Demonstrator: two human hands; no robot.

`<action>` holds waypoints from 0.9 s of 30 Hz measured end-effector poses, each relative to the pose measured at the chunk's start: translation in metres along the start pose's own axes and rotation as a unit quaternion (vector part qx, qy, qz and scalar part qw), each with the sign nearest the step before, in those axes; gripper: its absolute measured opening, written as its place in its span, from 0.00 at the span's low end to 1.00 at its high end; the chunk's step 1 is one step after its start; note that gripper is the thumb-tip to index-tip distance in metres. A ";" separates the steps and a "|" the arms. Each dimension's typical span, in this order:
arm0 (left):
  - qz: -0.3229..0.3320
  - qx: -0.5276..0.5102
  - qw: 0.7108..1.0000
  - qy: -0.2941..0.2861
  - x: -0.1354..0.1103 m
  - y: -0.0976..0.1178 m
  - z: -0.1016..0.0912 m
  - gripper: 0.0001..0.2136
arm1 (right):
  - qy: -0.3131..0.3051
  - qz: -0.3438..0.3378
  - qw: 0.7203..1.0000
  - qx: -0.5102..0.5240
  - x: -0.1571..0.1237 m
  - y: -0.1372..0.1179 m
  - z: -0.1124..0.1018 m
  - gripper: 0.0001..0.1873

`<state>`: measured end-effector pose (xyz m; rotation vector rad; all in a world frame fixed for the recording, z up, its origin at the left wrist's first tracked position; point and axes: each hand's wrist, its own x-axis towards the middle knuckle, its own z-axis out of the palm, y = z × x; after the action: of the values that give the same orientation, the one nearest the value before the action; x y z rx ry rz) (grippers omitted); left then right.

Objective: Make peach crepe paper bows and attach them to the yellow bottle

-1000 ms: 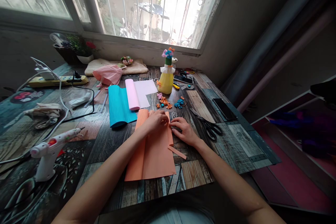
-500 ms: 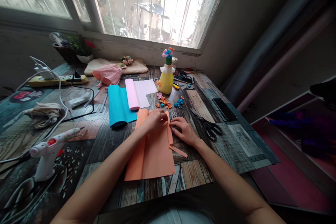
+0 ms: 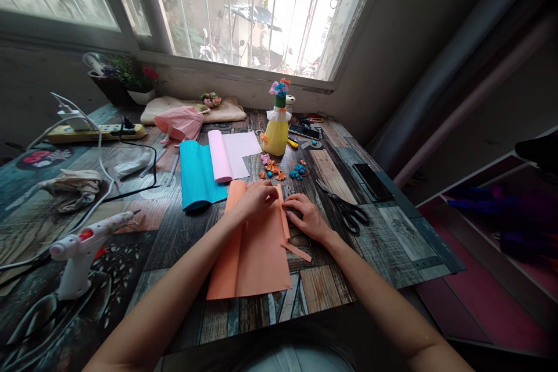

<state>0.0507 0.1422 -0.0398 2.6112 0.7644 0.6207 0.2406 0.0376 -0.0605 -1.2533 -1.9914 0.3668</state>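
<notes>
A sheet of orange crepe paper [image 3: 264, 261] lies flat before me, its left side still in a loose roll. Along its right edge runs a narrow folded band [image 3: 283, 222]. My left hand [image 3: 260, 199] rests over the upper part of the sheet, fingers curled down onto this band. From the right, my right hand [image 3: 307, 216] has its bent fingers and thumb at the band's outer edge. A loose orange paper strip [image 3: 297, 252] lies by the band's lower end. Black scissors [image 3: 344, 206] lie to the right of my right hand.
Blue crepe paper [image 3: 198, 177] and a pink roll [image 3: 220, 157] lie behind left. Small paper bows [image 3: 272, 168] sit before a yellow decorated bottle [image 3: 276, 131]. A glue gun [image 3: 82, 250] with cables stands at left, a phone [image 3: 372, 180] at right.
The folded band at the sheet's right edge looks slightly narrower at its lower end. Both hands have stayed almost in place.
</notes>
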 end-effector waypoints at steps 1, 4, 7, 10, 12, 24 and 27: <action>0.000 0.000 1.000 0.000 0.000 0.000 0.000 0.10 | 0.000 0.001 1.000 0.000 0.000 0.000 0.000 0.13; -0.001 -0.001 1.000 -0.001 0.000 0.000 -0.001 0.10 | 0.001 0.004 1.000 -0.001 0.000 0.000 0.000 0.13; -0.001 -0.002 1.000 -0.002 0.000 0.000 -0.001 0.10 | 0.008 0.007 1.000 -0.001 0.000 0.001 0.000 0.14; -0.002 -0.001 1.000 0.000 0.000 0.000 -0.002 0.09 | 0.014 0.011 1.000 -0.001 0.000 0.002 0.000 0.15; -0.003 0.000 1.000 0.001 0.000 0.000 -0.002 0.10 | 0.018 0.015 1.000 -0.003 0.000 0.002 0.000 0.15; -0.059 0.035 0.997 0.047 0.000 -0.003 -0.003 0.10 | 0.017 0.009 1.000 -0.010 -0.001 0.003 0.001 0.17; -0.066 0.036 0.996 0.042 0.000 -0.004 -0.002 0.10 | -0.002 0.003 1.000 -0.017 -0.002 0.005 0.003 0.18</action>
<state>0.0476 0.1458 -0.0402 2.5862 0.9931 0.6785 0.2422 0.0387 -0.0658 -1.2803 -2.0048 0.3398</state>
